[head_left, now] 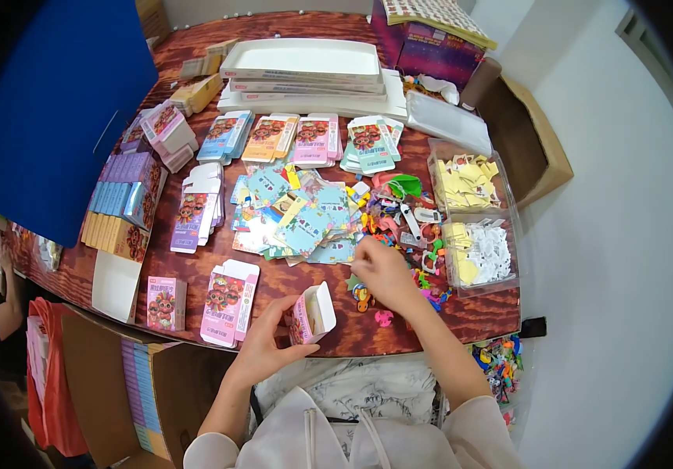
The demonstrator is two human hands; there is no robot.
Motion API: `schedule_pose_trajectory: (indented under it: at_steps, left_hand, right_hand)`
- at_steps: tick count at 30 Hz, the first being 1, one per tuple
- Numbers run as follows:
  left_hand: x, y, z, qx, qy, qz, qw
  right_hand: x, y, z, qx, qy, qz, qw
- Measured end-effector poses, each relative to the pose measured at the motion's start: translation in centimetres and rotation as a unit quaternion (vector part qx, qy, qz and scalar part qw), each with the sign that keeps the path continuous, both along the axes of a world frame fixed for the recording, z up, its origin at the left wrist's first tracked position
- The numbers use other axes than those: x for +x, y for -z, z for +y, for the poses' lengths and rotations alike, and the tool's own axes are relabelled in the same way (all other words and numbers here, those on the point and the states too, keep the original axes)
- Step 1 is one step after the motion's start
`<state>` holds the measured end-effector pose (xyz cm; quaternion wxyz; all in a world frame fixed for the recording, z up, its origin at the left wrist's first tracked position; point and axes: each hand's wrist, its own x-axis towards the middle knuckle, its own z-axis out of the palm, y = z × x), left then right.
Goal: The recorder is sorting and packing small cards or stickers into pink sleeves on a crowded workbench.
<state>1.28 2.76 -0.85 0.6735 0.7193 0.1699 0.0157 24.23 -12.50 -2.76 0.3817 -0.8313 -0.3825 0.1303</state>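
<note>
My left hand [267, 344] grips a small pink carton [305, 322] near the table's front edge, its top flap standing open toward the right. Over the right edge of a spread of printed cards [305, 227] is my right hand [379, 270], its fingers curled together; whatever they may pinch is hidden. Beside it lies a heap of small colourful plastic toys [410, 223], with an orange figure [362, 298] and a pink piece [384, 318] just below the hand. Flattened pink cartons [229, 301] and a closed pink carton [166, 303] rest left of my left hand.
Flattened purple cartons [193, 215] and several coloured stacks surround the cards. Filled boxes [121, 199] stand at left, white trays [301, 59] at back. Clear bins [518, 258] hold yellow and white slips. A cardboard box [540, 144] is far right; another person's arm [12, 293] shows left.
</note>
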Motion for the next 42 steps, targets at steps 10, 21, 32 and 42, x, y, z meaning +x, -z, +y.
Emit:
schedule_pose_trajectory:
  at_steps: [10,21,32,42]
  left_hand:
    - [1.0,-0.4,-0.3,0.011,0.014,-0.014,1.0]
    - [0.6,-1.0,-0.4,0.012,-0.048,-0.018,0.999]
    - [2.2,-1.2,-1.0,0.166,0.015,-0.023,0.986]
    - [0.6,-2.4,-2.1,0.118,-0.01,0.013,0.993]
  right_hand:
    - [11.0,-3.2,1.6,-0.078,0.152,-0.244,0.955]
    - [6.8,-9.7,-2.0,0.177,0.122,0.23,0.949]
    - [-3.1,-9.1,-3.6,0.286,-0.008,0.518,0.806]
    - [-5.7,-11.0,-2.2,0.164,-0.066,0.449,0.876]
